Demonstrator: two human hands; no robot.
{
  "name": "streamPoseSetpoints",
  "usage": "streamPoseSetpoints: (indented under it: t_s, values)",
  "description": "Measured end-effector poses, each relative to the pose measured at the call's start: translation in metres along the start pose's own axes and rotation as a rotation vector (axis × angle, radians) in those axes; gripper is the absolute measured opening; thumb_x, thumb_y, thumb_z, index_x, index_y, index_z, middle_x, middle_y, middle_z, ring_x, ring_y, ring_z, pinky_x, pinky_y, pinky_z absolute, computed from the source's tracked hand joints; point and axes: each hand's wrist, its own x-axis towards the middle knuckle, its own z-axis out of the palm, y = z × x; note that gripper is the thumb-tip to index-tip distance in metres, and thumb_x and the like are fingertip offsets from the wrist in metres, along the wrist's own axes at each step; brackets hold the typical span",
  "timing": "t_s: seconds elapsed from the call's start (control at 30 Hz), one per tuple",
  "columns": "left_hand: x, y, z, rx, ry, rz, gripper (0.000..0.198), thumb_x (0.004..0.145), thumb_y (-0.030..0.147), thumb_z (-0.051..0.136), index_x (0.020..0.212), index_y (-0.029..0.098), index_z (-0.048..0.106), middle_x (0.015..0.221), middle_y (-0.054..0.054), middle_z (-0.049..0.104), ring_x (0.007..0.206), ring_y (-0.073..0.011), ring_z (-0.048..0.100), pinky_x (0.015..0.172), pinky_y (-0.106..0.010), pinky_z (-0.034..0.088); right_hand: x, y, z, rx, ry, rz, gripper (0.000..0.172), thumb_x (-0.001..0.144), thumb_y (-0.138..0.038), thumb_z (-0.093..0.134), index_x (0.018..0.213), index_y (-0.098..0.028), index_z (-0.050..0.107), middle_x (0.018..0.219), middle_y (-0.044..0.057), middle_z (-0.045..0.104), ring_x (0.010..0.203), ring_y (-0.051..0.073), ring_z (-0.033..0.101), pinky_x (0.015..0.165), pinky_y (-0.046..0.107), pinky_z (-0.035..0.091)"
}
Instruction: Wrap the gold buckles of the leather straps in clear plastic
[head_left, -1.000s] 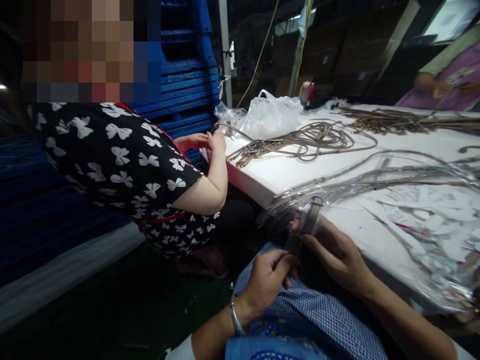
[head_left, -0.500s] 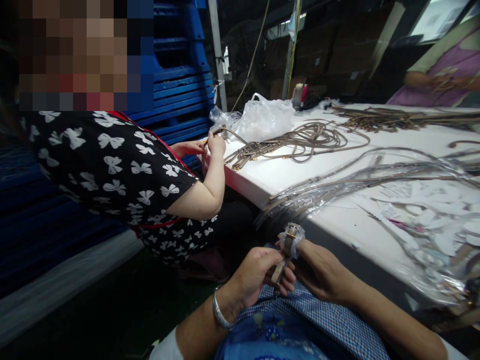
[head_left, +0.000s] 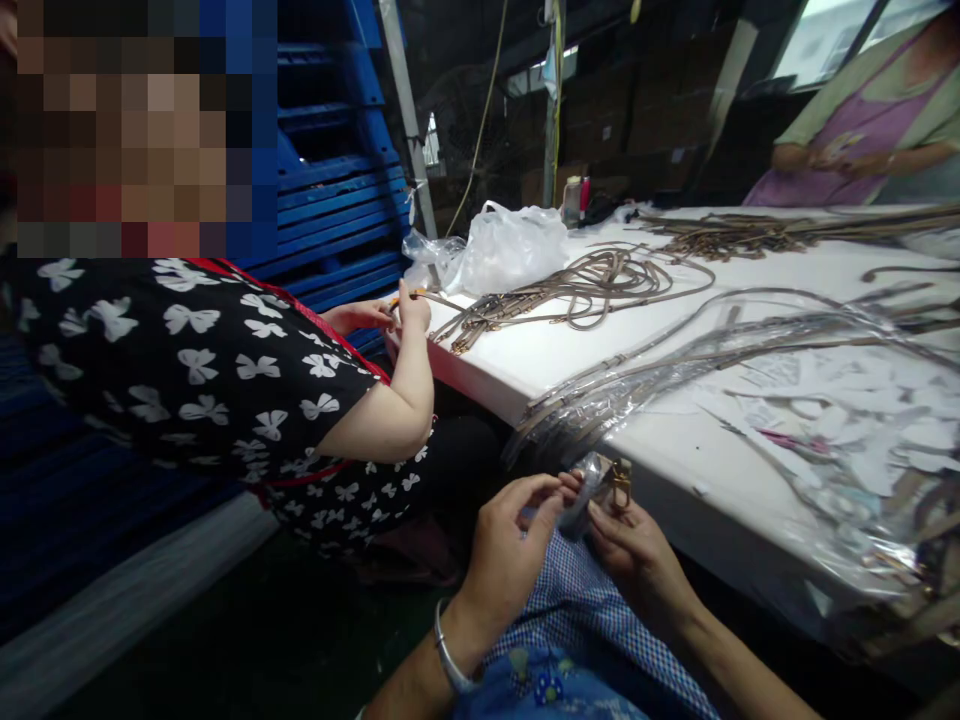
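My left hand [head_left: 514, 535] and my right hand [head_left: 634, 545] meet just below the white table's front edge [head_left: 660, 480]. Between them they pinch the end of a grey strap [head_left: 581, 505] with a gold buckle [head_left: 620, 472], partly covered in clear plastic wrap. The left fingers pinch the plastic-wrapped end from the left. My right fingers grip it from below, beside the buckle. A silver bangle [head_left: 448, 660] sits on my left wrist. A bundle of plastic-wrapped straps [head_left: 675, 365] lies on the table just above my hands.
A person in a black dress with white bows [head_left: 225, 370] crouches at the left corner, handling a strap. A coil of straps [head_left: 592, 280] and a white plastic bag [head_left: 510, 245] lie behind. Another person in purple [head_left: 862, 130] works at the far right. Paper scraps [head_left: 862, 420] litter the right.
My hands have shifted slightly right and up, toward the table edge. The strap end has turned so the gold buckle now points up by my right fingers. The view has swung a little.
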Motion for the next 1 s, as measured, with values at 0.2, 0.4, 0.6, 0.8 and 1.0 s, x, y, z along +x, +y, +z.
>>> streamPoseSetpoints:
  t_s: [0.2,0.4,0.6,0.8,1.0]
  values:
    - [0.011,-0.006,0.01,0.173,-0.077,0.095,0.03,0.082,0.016,0.066,0.111,0.024,0.068,0.109,-0.004,0.07,0.093,-0.0177,0.066,0.075,-0.024,0.053,0.003,0.002,0.004,0.07,0.008,-0.065,0.048,0.076,-0.03,0.077,0.122,-0.025,0.064,0.133,0.007,0.061,0.127,0.029,0.051,0.11,0.047,0.035]
    - [0.02,-0.003,0.01,0.195,-0.169,0.085,0.033,0.083,0.016,0.064,0.115,0.022,0.067,0.116,-0.006,0.069,0.104,-0.0218,0.065,0.091,-0.032,0.052,0.003,-0.008,0.002,0.066,-0.075,-0.143,0.052,0.073,-0.03,0.08,0.123,-0.026,0.065,0.14,0.008,0.055,0.129,0.03,0.049,0.111,0.048,0.033]
    - [0.023,0.007,0.011,0.233,-0.292,0.174,0.029,0.086,0.014,0.059,0.113,0.021,0.067,0.116,-0.008,0.066,0.106,-0.0207,0.062,0.094,-0.031,0.05,-0.001,-0.015,0.0,-0.022,-0.132,-0.239,0.045,0.075,-0.035,0.078,0.118,-0.026,0.068,0.142,0.01,0.052,0.127,0.031,0.05,0.109,0.049,0.035]
    - [0.026,0.011,0.017,0.208,-0.364,0.202,0.028,0.088,0.013,0.054,0.111,0.022,0.068,0.116,-0.007,0.063,0.107,-0.0202,0.06,0.097,-0.031,0.049,-0.002,-0.021,-0.004,-0.071,-0.124,-0.272,0.047,0.075,-0.03,0.079,0.12,-0.028,0.067,0.137,0.008,0.057,0.121,0.029,0.056,0.105,0.046,0.042]
    - [0.026,0.012,0.022,0.204,-0.426,0.106,0.027,0.09,0.027,0.054,0.113,0.023,0.068,0.117,-0.01,0.064,0.064,-0.0136,0.065,0.059,-0.023,0.057,-0.005,-0.021,-0.015,-0.097,-0.132,-0.276,0.054,0.075,-0.035,0.078,0.126,-0.029,0.063,0.123,0.009,0.066,0.1,0.029,0.066,0.088,0.044,0.053]
